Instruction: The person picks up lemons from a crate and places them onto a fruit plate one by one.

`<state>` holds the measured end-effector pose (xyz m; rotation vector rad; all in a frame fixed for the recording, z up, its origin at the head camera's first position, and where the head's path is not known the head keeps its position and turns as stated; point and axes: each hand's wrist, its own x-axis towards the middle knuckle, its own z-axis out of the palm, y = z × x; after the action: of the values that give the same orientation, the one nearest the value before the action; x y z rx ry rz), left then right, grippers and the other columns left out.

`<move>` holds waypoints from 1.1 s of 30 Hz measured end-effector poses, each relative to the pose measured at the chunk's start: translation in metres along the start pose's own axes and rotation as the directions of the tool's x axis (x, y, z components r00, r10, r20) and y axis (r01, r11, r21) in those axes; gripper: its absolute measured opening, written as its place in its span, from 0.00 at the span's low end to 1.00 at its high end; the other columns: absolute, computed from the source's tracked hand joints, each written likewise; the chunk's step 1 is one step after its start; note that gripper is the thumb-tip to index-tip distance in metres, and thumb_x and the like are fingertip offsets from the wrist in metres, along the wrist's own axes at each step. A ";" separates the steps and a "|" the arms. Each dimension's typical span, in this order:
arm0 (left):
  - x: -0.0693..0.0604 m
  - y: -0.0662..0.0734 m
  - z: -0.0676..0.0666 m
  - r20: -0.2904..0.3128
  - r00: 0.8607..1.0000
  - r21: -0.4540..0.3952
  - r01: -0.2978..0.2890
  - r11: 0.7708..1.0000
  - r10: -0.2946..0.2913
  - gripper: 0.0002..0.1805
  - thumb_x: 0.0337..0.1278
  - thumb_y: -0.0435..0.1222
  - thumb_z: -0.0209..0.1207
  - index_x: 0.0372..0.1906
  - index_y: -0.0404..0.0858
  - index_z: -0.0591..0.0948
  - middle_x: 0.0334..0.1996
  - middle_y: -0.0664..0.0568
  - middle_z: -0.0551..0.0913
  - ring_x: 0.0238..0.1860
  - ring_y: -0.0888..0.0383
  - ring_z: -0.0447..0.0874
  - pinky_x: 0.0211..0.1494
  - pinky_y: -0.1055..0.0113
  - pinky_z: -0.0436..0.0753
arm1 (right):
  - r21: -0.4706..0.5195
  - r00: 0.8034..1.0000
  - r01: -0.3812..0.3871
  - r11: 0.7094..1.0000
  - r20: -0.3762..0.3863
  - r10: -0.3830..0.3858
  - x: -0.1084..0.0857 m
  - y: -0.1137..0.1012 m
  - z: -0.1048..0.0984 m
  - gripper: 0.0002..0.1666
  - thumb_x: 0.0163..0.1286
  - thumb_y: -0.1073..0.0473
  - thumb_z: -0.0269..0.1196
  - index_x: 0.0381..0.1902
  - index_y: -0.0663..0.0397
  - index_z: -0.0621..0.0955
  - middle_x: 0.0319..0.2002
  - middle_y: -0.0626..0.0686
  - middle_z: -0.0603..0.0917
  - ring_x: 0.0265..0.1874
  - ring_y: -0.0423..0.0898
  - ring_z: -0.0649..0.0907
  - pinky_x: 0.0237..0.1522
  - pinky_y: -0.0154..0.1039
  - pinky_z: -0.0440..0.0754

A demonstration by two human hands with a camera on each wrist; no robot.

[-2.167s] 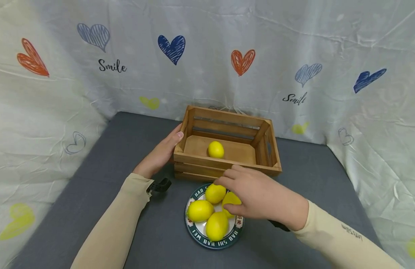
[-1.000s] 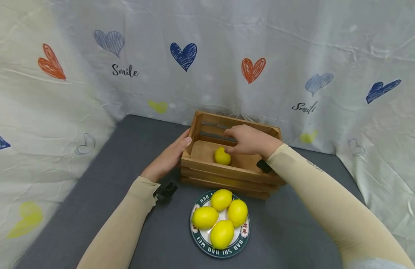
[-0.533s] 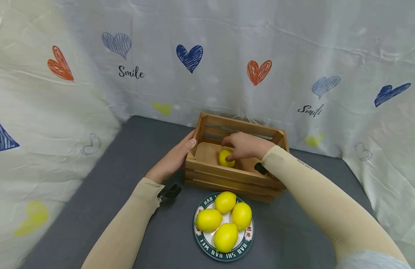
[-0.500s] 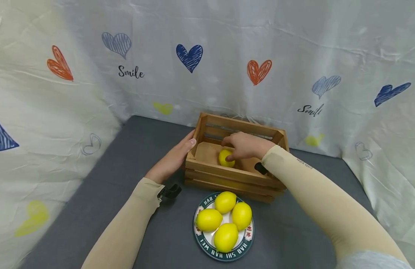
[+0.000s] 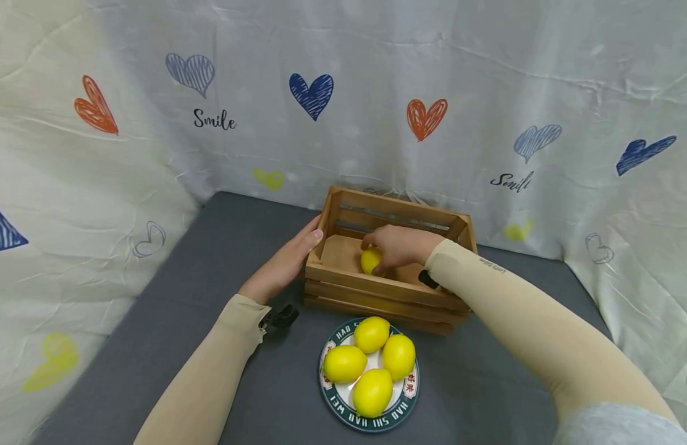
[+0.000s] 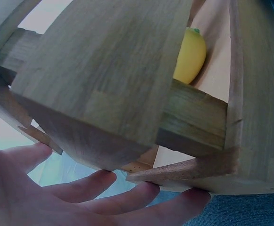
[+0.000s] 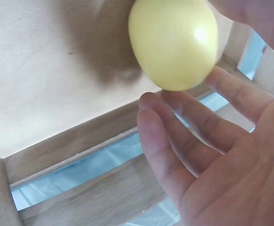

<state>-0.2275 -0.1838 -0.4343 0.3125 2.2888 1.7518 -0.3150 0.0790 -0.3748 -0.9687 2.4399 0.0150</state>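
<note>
A lemon (image 5: 369, 261) lies on the floor of the slatted wooden crate (image 5: 377, 288). My right hand (image 5: 403, 245) reaches into the crate from the right, its thumb in front of the lemon and fingers behind, gripping it. In the right wrist view, fingertips meet the underside of the lemon (image 7: 174, 42). At the crate's left end, my left hand (image 5: 282, 262) rests against the outside with fairly straight fingers; the left wrist view shows its fingertips (image 6: 148, 189) touching the wood. Part of the lemon (image 6: 191, 56) is visible there past the slats.
In front of the crate stands a round plate (image 5: 383, 424) with a green lettered rim, holding several lemons (image 5: 372, 393). A dark grey cloth (image 5: 210, 259) covers the table. Behind hangs a white curtain (image 5: 366, 62) printed with hearts.
From above the plate, my right hand has moved forward into the crate and closed around the lemon there. My left hand stays at the crate's left end.
</note>
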 end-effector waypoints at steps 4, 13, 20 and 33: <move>-0.001 0.001 0.001 0.004 1.000 -0.004 -0.002 1.000 0.002 0.41 0.86 0.64 0.39 0.90 0.58 0.42 0.91 0.57 0.41 0.91 0.46 0.37 0.88 0.32 0.45 | -0.028 1.000 0.014 1.000 0.018 -0.013 0.004 -0.002 0.002 0.39 0.71 0.49 0.75 0.75 0.52 0.78 0.66 0.57 0.83 0.57 0.51 0.83 0.66 0.49 0.84; 0.000 0.000 0.002 0.002 1.000 -0.001 -0.007 1.000 0.007 0.39 0.87 0.62 0.39 0.90 0.59 0.43 0.90 0.58 0.42 0.91 0.48 0.38 0.89 0.35 0.46 | -0.031 0.998 0.041 0.999 0.058 -0.039 0.009 -0.005 0.003 0.37 0.71 0.54 0.75 0.75 0.52 0.78 0.67 0.57 0.83 0.57 0.51 0.82 0.65 0.50 0.84; 0.000 -0.001 0.002 -0.008 1.000 -0.004 -0.020 1.000 0.020 0.41 0.87 0.62 0.40 0.91 0.55 0.43 0.90 0.58 0.42 0.91 0.48 0.39 0.89 0.36 0.47 | -0.036 0.996 0.048 0.998 0.078 -0.045 0.010 -0.007 0.002 0.37 0.70 0.56 0.76 0.75 0.52 0.78 0.68 0.56 0.83 0.60 0.51 0.82 0.67 0.50 0.83; -0.002 0.002 0.000 -0.006 1.000 -0.014 -0.011 1.000 0.010 0.40 0.87 0.61 0.39 0.91 0.56 0.43 0.90 0.58 0.41 0.91 0.47 0.38 0.88 0.33 0.45 | -0.002 1.000 0.006 1.000 0.029 -0.006 -0.002 0.002 -0.011 0.39 0.67 0.52 0.78 0.74 0.50 0.80 0.62 0.54 0.86 0.54 0.51 0.84 0.61 0.50 0.86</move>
<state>-0.2256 -0.1835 -0.4328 0.3172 2.2819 1.7762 -0.3196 0.0794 -0.3648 -0.9705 2.4108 0.0293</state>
